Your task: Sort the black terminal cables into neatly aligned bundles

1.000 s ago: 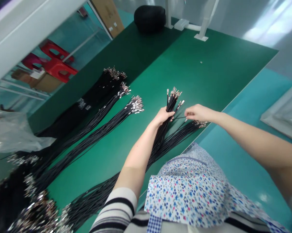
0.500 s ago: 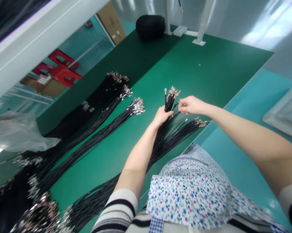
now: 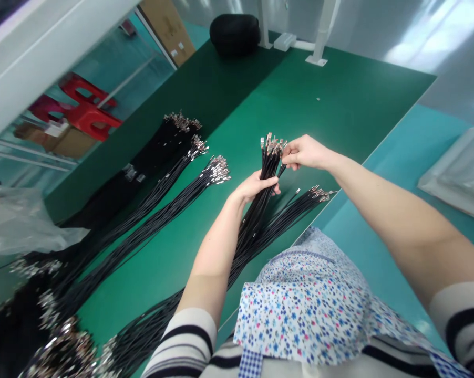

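My left hand [image 3: 255, 187] is wrapped round a bundle of thin black wires [image 3: 265, 176] with metal terminals at their tips, holding it raised above the green mat [image 3: 319, 121]. My right hand [image 3: 303, 152] pinches at the upper end of that bundle, just beside the terminals. Under my hands a loose row of the same wires [image 3: 296, 205] lies along the mat's near edge, its terminals pointing right.
More wire bundles [image 3: 169, 194] lie side by side on the left half of the mat, with a heap of terminals at the bottom left [image 3: 55, 341]. A black bag [image 3: 234, 32] sits at the far end. A clear plastic bag [image 3: 20, 220] lies left. Red stools [image 3: 87, 107] stand beyond the table.
My right hand rose from the wires lying on the mat to the top of the held bundle. My left hand lifted the bundle slightly and tilted it.
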Demonstrator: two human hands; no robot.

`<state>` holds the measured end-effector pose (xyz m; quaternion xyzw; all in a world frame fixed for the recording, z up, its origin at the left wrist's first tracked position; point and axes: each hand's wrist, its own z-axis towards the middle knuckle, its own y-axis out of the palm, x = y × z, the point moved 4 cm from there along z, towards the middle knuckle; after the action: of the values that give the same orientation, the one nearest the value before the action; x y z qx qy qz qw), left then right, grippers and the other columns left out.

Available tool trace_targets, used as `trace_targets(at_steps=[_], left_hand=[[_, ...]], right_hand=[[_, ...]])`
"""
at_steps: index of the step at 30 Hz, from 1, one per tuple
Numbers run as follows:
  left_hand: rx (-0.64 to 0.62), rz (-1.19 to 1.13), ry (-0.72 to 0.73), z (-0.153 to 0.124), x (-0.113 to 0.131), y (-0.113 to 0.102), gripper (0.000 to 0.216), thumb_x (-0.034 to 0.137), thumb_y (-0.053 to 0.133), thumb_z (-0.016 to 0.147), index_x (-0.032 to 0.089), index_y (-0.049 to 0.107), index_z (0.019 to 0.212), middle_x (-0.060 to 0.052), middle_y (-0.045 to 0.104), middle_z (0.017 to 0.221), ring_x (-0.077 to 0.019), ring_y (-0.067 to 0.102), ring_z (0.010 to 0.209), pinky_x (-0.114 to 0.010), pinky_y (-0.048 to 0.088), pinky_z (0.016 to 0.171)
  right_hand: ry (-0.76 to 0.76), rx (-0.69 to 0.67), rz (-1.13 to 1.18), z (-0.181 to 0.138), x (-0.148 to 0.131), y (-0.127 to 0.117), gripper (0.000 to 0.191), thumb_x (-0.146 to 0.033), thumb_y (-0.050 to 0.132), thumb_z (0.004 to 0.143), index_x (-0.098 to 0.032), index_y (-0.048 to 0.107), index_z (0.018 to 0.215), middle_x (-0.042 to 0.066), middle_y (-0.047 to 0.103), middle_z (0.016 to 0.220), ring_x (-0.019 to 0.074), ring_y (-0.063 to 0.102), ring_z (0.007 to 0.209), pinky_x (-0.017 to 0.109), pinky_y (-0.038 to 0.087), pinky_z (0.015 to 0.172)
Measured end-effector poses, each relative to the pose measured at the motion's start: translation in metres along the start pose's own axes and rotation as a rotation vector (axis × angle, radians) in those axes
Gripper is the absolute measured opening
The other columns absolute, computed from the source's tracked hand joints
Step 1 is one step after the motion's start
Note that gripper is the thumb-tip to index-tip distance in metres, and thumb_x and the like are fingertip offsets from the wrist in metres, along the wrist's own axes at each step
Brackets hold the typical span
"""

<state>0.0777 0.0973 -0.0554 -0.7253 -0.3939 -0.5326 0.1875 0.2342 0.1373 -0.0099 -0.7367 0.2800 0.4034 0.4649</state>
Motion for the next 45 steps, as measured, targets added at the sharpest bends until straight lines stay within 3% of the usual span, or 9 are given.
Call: trace_targets(at_steps=[5, 11, 14, 18, 25, 29, 35, 39, 45], left_hand=[[0.167, -0.029, 0.001, 0.017, -0.016, -0.003, 0.038, 0.019, 0.07, 0.063, 0.014, 0.048, 0.093, 0.007, 0.052, 0.052, -0.0063, 0.047, 0.04, -0.02, 0.037, 0.046], [0.182, -0.011, -0.057, 0.033, -0.03, -0.005, 0.013, 0.015, 0.063, 0.067, 0.011, 0.053, 0.075, 0.003, 0.05, 0.049, -0.0059, 0.046, 0.039, -0.019, 0.035, 0.043], [0.185, -0.008, -0.047, 0.032, -0.029, -0.006, 0.012, 0.014, 0.063, 0.068, 0.011, 0.054, 0.074, 0.003, 0.051, 0.049, -0.0061, 0.047, 0.039, -0.019, 0.036, 0.043], [0.201, 0.001, -0.043, 0.028, -0.024, -0.007, 0.013, 0.015, 0.064, 0.067, 0.01, 0.054, 0.074, 0.003, 0.052, 0.05, -0.0064, 0.048, 0.04, -0.02, 0.037, 0.044], [0.196, 0.018, -0.048, 0.021, -0.016, -0.007, 0.012, 0.015, 0.063, 0.068, 0.011, 0.053, 0.072, 0.003, 0.052, 0.05, -0.0064, 0.047, 0.04, -0.02, 0.037, 0.045], [0.182, 0.046, -0.069, 0.026, -0.021, -0.003, 0.011, 0.013, 0.062, 0.068, 0.011, 0.052, 0.07, 0.002, 0.052, 0.051, -0.0059, 0.047, 0.04, -0.02, 0.037, 0.045], [0.177, 0.078, -0.094, 0.032, -0.027, 0.005, 0.01, 0.012, 0.062, 0.069, 0.011, 0.052, 0.071, 0.003, 0.052, 0.051, -0.0057, 0.048, 0.04, -0.019, 0.038, 0.044], [0.201, 0.065, -0.112, 0.031, -0.027, 0.003, 0.01, 0.011, 0.062, 0.069, 0.01, 0.052, 0.072, 0.003, 0.052, 0.051, -0.0062, 0.048, 0.04, -0.019, 0.038, 0.043], [0.205, 0.051, -0.128, 0.033, -0.029, 0.004, 0.01, 0.01, 0.062, 0.07, 0.01, 0.052, 0.072, 0.003, 0.052, 0.05, -0.0056, 0.048, 0.04, -0.019, 0.039, 0.044]], right_hand=[[0.053, 0.111, -0.133, -0.009, 0.062, -0.005, 0.025, -0.027, 0.05, 0.083, -0.014, 0.058, 0.103, 0.007, 0.065, 0.079, 0.0137, 0.059, 0.062, 0.03, 0.048, 0.063], [-0.221, -0.313, -0.821, -0.028, 0.126, 0.053, 0.024, -0.015, 0.049, 0.079, -0.02, 0.065, 0.095, 0.008, 0.063, 0.098, 0.0208, 0.054, 0.094, 0.03, 0.04, 0.077], [-0.289, -0.454, -0.967, -0.025, 0.125, 0.071, 0.023, -0.015, 0.047, 0.079, -0.017, 0.066, 0.092, 0.011, 0.063, 0.093, 0.0213, 0.053, 0.091, 0.029, 0.038, 0.072], [-0.308, -0.573, -1.008, -0.014, 0.106, 0.065, 0.021, -0.012, 0.044, 0.079, -0.013, 0.065, 0.082, 0.012, 0.063, 0.089, 0.0196, 0.054, 0.085, 0.027, 0.036, 0.067], [-0.145, -0.499, -1.024, -0.01, 0.119, 0.02, 0.02, -0.008, 0.046, 0.074, -0.014, 0.061, 0.086, 0.008, 0.063, 0.085, 0.0167, 0.055, 0.074, 0.026, 0.032, 0.059], [-0.2, -0.341, -0.95, -0.012, 0.132, 0.008, 0.021, -0.014, 0.039, 0.083, -0.015, 0.059, 0.084, 0.009, 0.059, 0.092, 0.0152, 0.053, 0.078, 0.025, 0.033, 0.062], [-0.219, -0.385, -0.916, -0.01, 0.147, 0.022, 0.015, -0.01, 0.044, 0.075, -0.016, 0.057, 0.08, 0.006, 0.055, 0.086, 0.0146, 0.051, 0.075, 0.024, 0.033, 0.061], [-0.289, -0.346, -0.897, -0.01, 0.147, 0.035, 0.016, -0.014, 0.041, 0.081, -0.015, 0.056, 0.084, 0.008, 0.054, 0.091, 0.0142, 0.05, 0.073, 0.025, 0.033, 0.062], [-0.359, -0.376, -1.044, -0.011, 0.142, 0.044, 0.019, -0.017, 0.046, 0.079, -0.015, 0.058, 0.094, 0.01, 0.055, 0.097, 0.0173, 0.053, 0.078, 0.026, 0.03, 0.056]])
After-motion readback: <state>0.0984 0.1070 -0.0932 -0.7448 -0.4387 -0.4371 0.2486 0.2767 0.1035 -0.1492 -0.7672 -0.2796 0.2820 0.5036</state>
